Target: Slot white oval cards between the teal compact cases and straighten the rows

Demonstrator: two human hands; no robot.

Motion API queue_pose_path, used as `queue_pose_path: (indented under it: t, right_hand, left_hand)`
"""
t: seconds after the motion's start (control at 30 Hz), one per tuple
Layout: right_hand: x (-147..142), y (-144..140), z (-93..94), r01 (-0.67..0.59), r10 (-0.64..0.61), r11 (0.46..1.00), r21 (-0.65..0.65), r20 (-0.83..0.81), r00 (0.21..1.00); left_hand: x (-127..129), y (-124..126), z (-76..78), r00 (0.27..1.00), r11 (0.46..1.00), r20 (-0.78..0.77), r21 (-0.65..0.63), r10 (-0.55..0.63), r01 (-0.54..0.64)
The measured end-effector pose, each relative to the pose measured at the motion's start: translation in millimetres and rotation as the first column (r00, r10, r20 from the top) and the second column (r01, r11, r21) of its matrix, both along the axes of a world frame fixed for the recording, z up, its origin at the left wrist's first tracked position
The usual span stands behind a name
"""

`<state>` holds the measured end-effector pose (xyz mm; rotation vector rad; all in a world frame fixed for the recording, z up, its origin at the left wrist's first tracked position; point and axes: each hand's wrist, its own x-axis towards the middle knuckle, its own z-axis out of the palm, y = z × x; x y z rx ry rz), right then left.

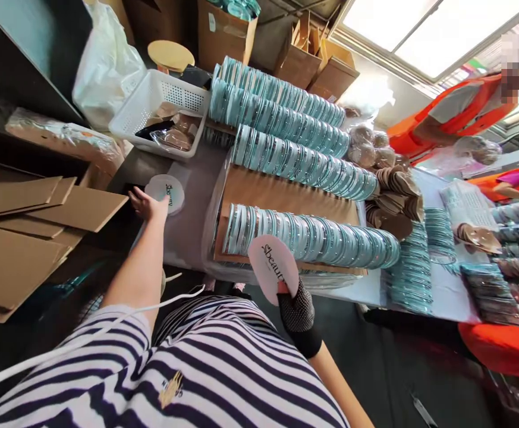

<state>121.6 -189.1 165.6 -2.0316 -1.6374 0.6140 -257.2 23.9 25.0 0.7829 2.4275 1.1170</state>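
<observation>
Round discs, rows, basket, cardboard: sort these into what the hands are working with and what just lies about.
In hand:
left hand holds a clear disc
right hand holds a pink disc
teal disc rows

Lying about:
white basket
cardboard sheets
plastic bag

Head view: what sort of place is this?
Probably a cosmetics packing workshop: long rows of round teal-rimmed compact cases on a white table, flat brown cardboard sheets, and co-workers in orange vests.

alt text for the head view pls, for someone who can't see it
A person in a striped shirt holds a round white "beauty" lid in the gloved right hand and another round lid in the bare left hand. Ahead, rows of teal-rimmed compacts stand on edge on a table, beside a white basket.
</observation>
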Motion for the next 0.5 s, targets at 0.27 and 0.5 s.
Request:
queue_pose_path:
  t: [0.27, 0.5]
  right_hand:
    - [-57, 30, 5.6, -0.310, 0.415, 0.891, -0.330, 0.320, 0.852]
    - [-91, 83, -16.0, -0.309, 0.383, 0.914, -0.263, 0.305, 0.872]
  left_hand:
    - [159, -45, 44.5, 0.437, 0.468, 0.226, 0.654, -0.871, 0.594]
    - [179, -47, 43.6, 0.396, 0.691, 0.571, 0.648, -0.719, 0.321]
